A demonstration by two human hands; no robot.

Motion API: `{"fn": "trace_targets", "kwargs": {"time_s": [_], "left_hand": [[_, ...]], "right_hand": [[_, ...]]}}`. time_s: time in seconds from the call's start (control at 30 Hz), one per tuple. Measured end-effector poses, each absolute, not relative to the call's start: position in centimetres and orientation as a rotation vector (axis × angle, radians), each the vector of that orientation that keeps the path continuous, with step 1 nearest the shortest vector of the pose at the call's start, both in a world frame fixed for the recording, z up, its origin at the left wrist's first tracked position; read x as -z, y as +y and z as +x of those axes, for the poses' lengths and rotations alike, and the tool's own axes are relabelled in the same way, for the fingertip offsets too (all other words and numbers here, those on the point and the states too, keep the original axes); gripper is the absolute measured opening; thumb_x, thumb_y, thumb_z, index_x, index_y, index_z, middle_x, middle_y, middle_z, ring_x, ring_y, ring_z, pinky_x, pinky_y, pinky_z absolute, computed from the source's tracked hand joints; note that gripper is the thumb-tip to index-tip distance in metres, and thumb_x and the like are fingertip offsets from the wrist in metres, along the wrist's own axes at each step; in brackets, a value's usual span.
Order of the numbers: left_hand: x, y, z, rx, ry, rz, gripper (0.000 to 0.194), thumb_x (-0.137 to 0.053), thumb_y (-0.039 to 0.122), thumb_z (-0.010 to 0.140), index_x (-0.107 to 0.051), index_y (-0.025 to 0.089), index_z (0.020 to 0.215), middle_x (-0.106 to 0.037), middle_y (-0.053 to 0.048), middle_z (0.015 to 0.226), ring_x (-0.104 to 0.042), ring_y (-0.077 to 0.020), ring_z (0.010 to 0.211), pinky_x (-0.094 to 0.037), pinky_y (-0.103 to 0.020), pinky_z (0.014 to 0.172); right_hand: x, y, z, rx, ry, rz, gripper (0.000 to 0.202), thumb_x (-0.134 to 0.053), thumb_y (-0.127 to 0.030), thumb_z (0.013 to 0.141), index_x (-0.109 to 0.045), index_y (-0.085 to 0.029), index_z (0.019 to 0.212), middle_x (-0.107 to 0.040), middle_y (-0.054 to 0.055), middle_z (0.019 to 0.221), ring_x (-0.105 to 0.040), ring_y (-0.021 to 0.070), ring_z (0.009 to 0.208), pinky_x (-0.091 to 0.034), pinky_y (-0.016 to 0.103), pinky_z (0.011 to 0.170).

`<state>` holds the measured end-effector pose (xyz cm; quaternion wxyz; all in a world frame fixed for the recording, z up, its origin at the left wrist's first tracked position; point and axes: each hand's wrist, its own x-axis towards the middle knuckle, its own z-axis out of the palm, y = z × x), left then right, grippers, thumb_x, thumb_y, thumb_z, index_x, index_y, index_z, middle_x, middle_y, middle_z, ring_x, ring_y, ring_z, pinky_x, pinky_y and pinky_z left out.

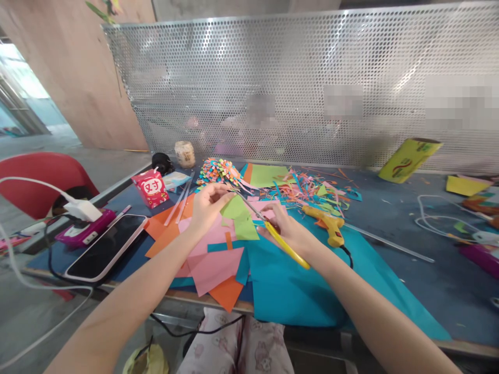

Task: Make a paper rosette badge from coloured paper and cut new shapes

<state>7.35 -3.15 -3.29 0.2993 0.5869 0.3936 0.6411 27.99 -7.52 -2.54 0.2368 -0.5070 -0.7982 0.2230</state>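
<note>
Scissors [288, 248] are gripped in the right hand [287, 224] – fingers clamped round the yellow handles, blades aimed up and across at the left hand [212, 202], a grip that suits short, controlled snips. Left fingertips are drawn in near the blade tips, presumably so a small piece can be steadied at the cutting point; whether anything is actually pinched there can't be told.

Green paper [246, 224] lies just under the blades, mid-bench [413, 210], on top of the pink and orange pieces. Pink sheet [218, 269] sits toward the near edge, within easy reach of both hands. Large blue sheet [300, 293] is spread along the near edge, under the right forearm; its size probably explains the spot.

Fringed bundle [219, 171] is set toward the far edge, beyond the left hand – likely so its loose ends aren't crushed. Scraps [307, 189] are heaped beside it, to the right, seemingly out of the working area. Glue gun [330, 224] rests just right of the right hand, handle toward the near edge, so it can be picked up easily. Phone [107, 249] lies near the left corner, clear of the paper.
</note>
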Motion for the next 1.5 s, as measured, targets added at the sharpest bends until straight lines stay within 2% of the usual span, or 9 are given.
{"fn": "trace_targets", "kwargs": {"time_s": [0.57, 0.8, 0.97, 1.5], "left_hand": [[3.41, -3.08, 7.44, -1.690, 1.009, 1.492, 0.029, -0.078, 0.032, 0.059, -0.063, 0.016, 0.078, -0.065, -0.001, 0.068, -0.056, -0.0095, 0.057, -0.042, -0.019, 0.050], [3.60, -3.07, 7.49, -1.695, 0.999, 1.499, 0.028, -0.076, 0.029, 0.060, -0.063, 0.015, 0.080, -0.065, -0.001, 0.067, -0.055, -0.0084, 0.056, -0.042, -0.019, 0.050], [3.73, -2.91, 7.40, -1.689, 0.988, 1.536, 0.023, -0.073, 0.029, 0.065, -0.063, 0.016, 0.082, -0.068, -0.003, 0.073, -0.061, -0.0113, 0.064, -0.046, -0.020, 0.055], [3.63, -2.87, 7.30, -1.697, 1.062, 1.576, 0.020, -0.071, 0.027, 0.066, -0.063, 0.016, 0.080, -0.068, -0.002, 0.072, -0.060, -0.0114, 0.061, -0.045, -0.021, 0.054]], "right_hand": [[2.73, -7.39, 27.90, -0.648, -2.191, -1.384, 0.040, -0.047, -0.050, 0.081, -0.039, -0.021, 0.107, -0.054, -0.003, 0.067, -0.046, 0.0135, 0.055, -0.033, 0.024, 0.054], [2.74, -7.37, 27.90, -0.650, -2.182, -1.373, 0.039, -0.046, -0.050, 0.082, -0.039, -0.021, 0.107, -0.052, -0.003, 0.068, -0.046, 0.0138, 0.057, -0.033, 0.025, 0.056], [2.75, -7.33, 27.90, -0.661, -2.156, -1.352, 0.040, -0.046, -0.050, 0.082, -0.039, -0.020, 0.107, -0.050, -0.003, 0.067, -0.046, 0.0140, 0.058, -0.034, 0.026, 0.057], [2.51, -7.46, 27.86, -0.754, -2.158, -1.309, 0.037, -0.046, -0.049, 0.081, -0.039, -0.020, 0.104, -0.036, -0.010, 0.052, -0.037, 0.0118, 0.048, -0.027, 0.024, 0.051]]}}
